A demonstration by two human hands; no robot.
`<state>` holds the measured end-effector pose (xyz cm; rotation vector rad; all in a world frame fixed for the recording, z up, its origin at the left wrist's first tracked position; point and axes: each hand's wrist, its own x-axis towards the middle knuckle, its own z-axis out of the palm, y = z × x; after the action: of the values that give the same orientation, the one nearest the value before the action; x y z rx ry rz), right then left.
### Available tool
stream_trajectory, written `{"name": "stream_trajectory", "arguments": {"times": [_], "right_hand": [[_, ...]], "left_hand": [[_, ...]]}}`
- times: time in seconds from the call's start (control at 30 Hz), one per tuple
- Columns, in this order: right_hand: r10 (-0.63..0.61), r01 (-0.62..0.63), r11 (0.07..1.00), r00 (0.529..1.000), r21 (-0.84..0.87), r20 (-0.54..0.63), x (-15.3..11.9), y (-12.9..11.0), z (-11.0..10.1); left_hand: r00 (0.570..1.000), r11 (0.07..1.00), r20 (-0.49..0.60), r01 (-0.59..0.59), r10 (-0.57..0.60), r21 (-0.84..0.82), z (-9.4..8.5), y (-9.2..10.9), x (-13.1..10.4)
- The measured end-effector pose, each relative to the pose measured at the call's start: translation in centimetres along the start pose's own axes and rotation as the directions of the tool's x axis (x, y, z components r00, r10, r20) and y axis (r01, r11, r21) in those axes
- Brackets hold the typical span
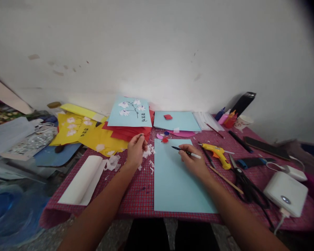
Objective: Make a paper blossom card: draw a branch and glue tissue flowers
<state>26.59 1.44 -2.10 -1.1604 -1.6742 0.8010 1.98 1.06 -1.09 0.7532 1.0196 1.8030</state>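
My right hand (189, 157) is closed round a brush pen (196, 155) with a dark tip and a pale rear end. The pen points left above the upper part of a light blue sheet (175, 188), which has no marks that I can see. Left of the sheet, my left hand (136, 150) is raised and closed, pinching a small dark piece at its fingertips, too small to name. White paper scraps (148, 151) lie beside that hand. Behind it, a blue card (115, 116) with white paper flowers, a drawn stem and black characters rests on red sheets (120, 134).
Yellow sheets (94, 139) and a folded white paper (81, 179) lie left. On the right are a yellow glue gun (218, 153), black scissors (247, 184), a white power bank (286, 191), paint bottles (229, 120) and a black flask (243, 103). A wall stands behind the table.
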Motion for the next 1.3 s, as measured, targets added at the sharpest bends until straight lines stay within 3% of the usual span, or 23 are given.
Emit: {"name": "stream_trajectory", "arguments": {"times": [0.27, 0.5, 0.6, 0.87, 1.07, 1.3], "right_hand": [[0.078, -0.077, 0.996, 0.996, -0.040, 0.034, 0.2, 0.8, 0.1], [-0.037, 0.048, 0.992, 0.995, -0.112, 0.095, 0.2, 1.1, 0.4], [-0.072, 0.088, 0.986, 0.991, -0.140, 0.110, 0.4, 1.5, 0.4], [-0.070, 0.100, 0.980, 0.982, -0.171, 0.176, 1.5, 0.5, 0.6], [-0.118, 0.162, 0.968, 0.968, -0.194, 0.221, 1.6, -0.4, 1.0], [-0.100, 0.145, 0.967, 0.972, -0.210, 0.214, 1.7, 0.0, 1.3]], "left_hand": [[1.000, 1.000, 0.014, 0.005, -0.005, 0.004, -0.1, 0.0, -0.1], [0.999, 0.999, 0.015, 0.028, -0.028, 0.032, 0.4, 0.4, -0.5], [0.995, 0.996, 0.068, 0.064, -0.069, 0.064, 0.5, 0.5, -0.7], [0.912, 0.967, 0.331, 0.206, -0.244, 0.148, 1.0, 0.4, -1.9], [0.889, 0.960, 0.371, 0.220, -0.270, 0.172, 1.1, 0.7, -2.1], [0.871, 0.947, 0.383, 0.240, -0.308, 0.216, 1.1, 0.4, -2.1]]}}
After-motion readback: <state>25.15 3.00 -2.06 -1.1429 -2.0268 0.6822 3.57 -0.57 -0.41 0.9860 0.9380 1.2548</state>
